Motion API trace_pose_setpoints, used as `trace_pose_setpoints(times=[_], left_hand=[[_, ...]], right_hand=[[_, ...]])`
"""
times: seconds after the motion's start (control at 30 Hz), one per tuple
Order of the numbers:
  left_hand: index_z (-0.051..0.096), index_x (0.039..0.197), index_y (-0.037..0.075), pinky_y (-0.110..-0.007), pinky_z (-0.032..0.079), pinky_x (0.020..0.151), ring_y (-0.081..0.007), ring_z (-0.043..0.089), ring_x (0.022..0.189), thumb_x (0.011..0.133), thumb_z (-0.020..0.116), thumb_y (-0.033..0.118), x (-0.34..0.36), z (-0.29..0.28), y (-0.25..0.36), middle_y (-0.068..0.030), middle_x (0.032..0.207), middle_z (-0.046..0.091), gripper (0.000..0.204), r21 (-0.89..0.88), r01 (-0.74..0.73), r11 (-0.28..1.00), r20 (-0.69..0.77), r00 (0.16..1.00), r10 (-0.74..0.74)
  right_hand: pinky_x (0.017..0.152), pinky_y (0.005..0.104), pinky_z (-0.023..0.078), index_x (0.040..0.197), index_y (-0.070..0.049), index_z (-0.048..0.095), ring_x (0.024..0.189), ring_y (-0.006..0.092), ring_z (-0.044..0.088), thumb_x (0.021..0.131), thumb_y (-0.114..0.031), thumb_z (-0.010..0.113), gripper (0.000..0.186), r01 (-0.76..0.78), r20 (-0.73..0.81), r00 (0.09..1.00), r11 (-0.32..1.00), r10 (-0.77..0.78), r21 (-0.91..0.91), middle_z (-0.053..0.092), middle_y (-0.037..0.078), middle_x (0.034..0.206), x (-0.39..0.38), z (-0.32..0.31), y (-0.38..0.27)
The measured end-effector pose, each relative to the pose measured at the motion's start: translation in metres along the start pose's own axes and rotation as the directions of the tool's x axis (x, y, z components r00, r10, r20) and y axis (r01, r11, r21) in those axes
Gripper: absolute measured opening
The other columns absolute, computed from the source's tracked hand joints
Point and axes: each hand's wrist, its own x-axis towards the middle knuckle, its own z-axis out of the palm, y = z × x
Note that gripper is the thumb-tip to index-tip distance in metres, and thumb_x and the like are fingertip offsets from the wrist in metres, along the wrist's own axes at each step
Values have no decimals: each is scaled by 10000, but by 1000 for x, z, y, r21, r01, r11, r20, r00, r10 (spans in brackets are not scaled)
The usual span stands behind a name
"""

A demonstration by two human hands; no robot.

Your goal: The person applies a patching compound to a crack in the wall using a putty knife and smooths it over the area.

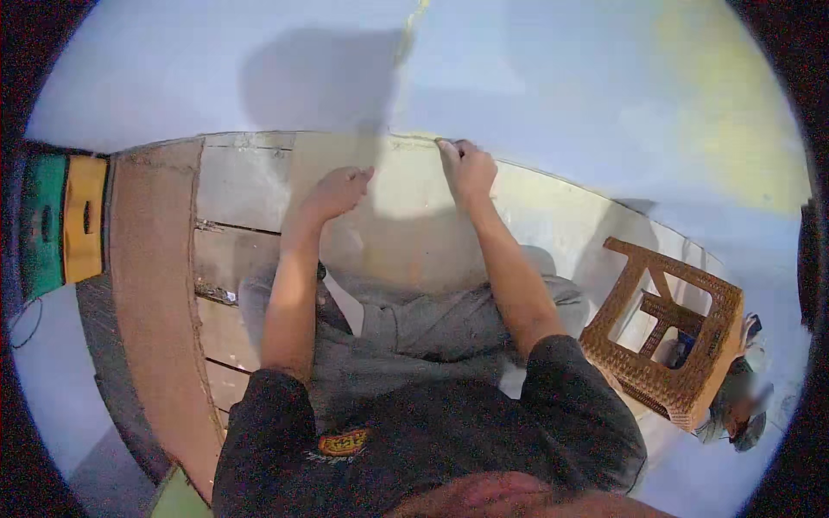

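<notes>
My left hand [339, 193] hovers above the pale boards, its fingers curled in and thumb and forefinger close together. Whatever it may pinch is too small to make out. Further right and farther off, my right hand [471, 173] is closed, its fingertips at the seam where the boards [414, 177] meet the white wall [553, 78]. A thin dark line [413, 135] runs along that seam to these fingertips; I cannot tell whether it is a strand or a crack. My legs in grey trousers [414, 324] are folded below my hands.
A brown woven-pattern plastic stool [725, 315] lies tipped on its side at the right, with a cluttered pile [738, 406] beside it. On the left are a long brown strip [155, 285] and green [41, 224] and yellow [84, 220] drawer-like panels. Gaps run between the boards.
</notes>
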Motion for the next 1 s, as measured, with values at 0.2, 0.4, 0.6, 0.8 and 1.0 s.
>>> trace_pose_setpoints(times=[0.2, 0.4, 0.6, 0.8, 1.0], left_hand=[[641, 1009, -23, -369, 488, 739, -215, 614, 738, 959, 480, 507, -7, 6, 5, -121, 779, 627, 556, -103, -38, 994, -102, 994, 28], [639, 928, -30, -381, 481, 731, -223, 607, 712, 981, 440, 485, 0, 0, 3, -122, 758, 629, 554, 7, -73, 997, 0, 997, 73], [601, 882, 15, -387, 489, 708, -204, 581, 638, 997, 420, 471, 5, 4, -10, -91, 745, 605, 504, 36, -88, 995, -42, 995, 89], [645, 880, -25, -417, 482, 773, -291, 629, 767, 983, 414, 476, -5, 2, 7, -181, 795, 640, 561, 9, -46, 999, -51, 998, 46], [633, 898, -44, -423, 482, 788, -301, 634, 796, 978, 415, 499, 1, 7, -7, -202, 824, 643, 590, 49, -136, 989, -102, 985, 141]], right_hand=[[590, 441, 497, 823, -66, 720, 654, 359, 656, 888, -525, 600, 480, -90, 61, 994, 996, 90, -5, 677, 175, 731, 1, 6, 10], [614, 459, 494, 797, -40, 698, 652, 380, 642, 884, -539, 602, 516, -139, 5, 990, 989, 139, 45, 659, 187, 701, -1, 10, -4], [631, 454, 483, 767, 3, 650, 663, 398, 622, 863, -477, 663, 490, -144, 126, 986, 953, 114, 268, 640, 210, 715, 1, 12, -6], [569, 364, 457, 751, 26, 653, 546, 297, 545, 869, -343, 697, 390, -77, 11, 997, 883, 81, 462, 607, 172, 638, -1, 14, 3], [612, 405, 489, 772, 0, 680, 634, 347, 626, 910, -428, 628, 452, -2, -28, 1000, 990, 6, 140, 655, 172, 691, 0, 2, -6]])
